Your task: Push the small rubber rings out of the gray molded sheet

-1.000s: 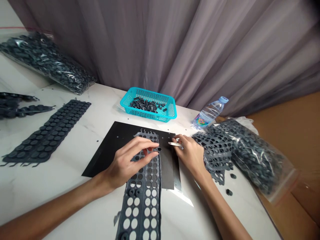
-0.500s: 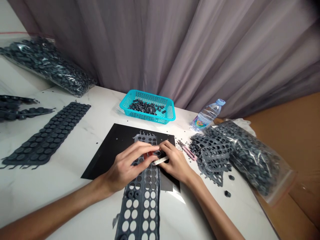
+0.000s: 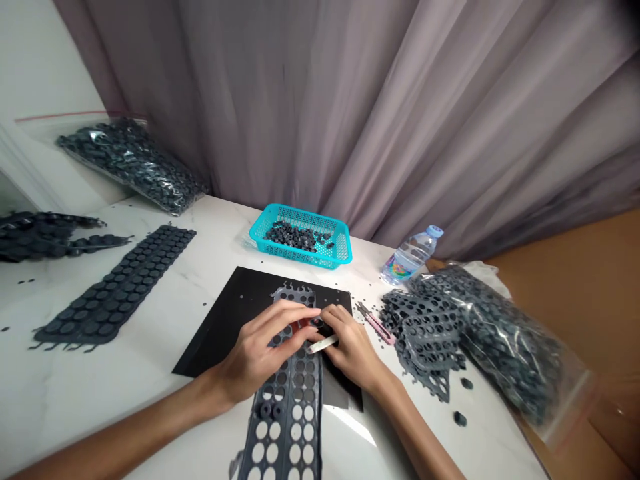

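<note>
A long dark rubber sheet (image 3: 284, 427) with rows of round holes runs up the middle of the table, its far part on a black mat (image 3: 216, 323). Over the sheet, my left hand (image 3: 265, 341) has its thumb and fingers curved together in a pinch, and what lies between the tips is too small to make out. Close against those fingertips, my right hand (image 3: 353, 348) is closed around a short whitish stick (image 3: 323, 344) that points toward the left thumb. Two dark round plugs (image 3: 271, 410) sit in the sheet below my left hand.
A turquoise basket (image 3: 345, 250) holds small dark parts. Pink-handled snips (image 3: 377, 325), perforated sheet scraps (image 3: 430, 337), a water bottle (image 3: 413, 255) and a bag of dark parts (image 3: 510, 353) lie right. Left are an unpunched sheet (image 3: 117, 287) and another filled bag (image 3: 135, 160).
The view has tilted up slightly, so everything sits lower in the picture. Both hands keep nearly the same place over the sheet, and the whitish stick stays in my right hand.
</note>
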### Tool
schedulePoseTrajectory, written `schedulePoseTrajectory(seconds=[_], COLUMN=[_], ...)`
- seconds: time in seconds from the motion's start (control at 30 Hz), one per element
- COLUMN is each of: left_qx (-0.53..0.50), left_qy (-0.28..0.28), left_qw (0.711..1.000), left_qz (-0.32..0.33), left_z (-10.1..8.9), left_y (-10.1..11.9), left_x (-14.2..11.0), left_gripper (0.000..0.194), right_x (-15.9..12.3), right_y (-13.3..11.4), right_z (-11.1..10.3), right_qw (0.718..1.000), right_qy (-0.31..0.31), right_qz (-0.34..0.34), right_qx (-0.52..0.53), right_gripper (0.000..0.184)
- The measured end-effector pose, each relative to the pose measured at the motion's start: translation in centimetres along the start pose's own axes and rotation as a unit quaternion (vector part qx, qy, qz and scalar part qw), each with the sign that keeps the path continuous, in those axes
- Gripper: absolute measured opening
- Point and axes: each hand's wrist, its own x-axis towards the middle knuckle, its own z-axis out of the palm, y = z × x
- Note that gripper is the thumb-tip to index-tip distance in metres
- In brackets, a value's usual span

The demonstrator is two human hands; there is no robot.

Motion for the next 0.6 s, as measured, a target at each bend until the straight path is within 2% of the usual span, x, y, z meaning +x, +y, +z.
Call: schedulePoseTrajectory(seconds=[0.3,0.5,0.6], left_qx=[-0.02,-0.027,-0.029], left_qy=[-0.004,0.001,0.0], left_qw=[1.0,1.0,1.0], left_qz=[0.002,0.004,0.007], left_z=[0.0,0.1,0.0], left_y=[0.4,0.6,0.6], left_x=[0.1,0.1,0.1], left_gripper=[0.034,0.034,0.032], right_x=[0.0,0.1,0.3], right_y=[0.9,1.1,0.2], right_z=[0.4,0.0,-0.3], right_qw=[0.998,0.997,0.995], right_qy=[0.039,0.042,0.09], right_qz=[0.019,0.041,0.05], right_qx=[-0.034,-0.04,0.0], right_gripper=[0.018,0.019,0.018])
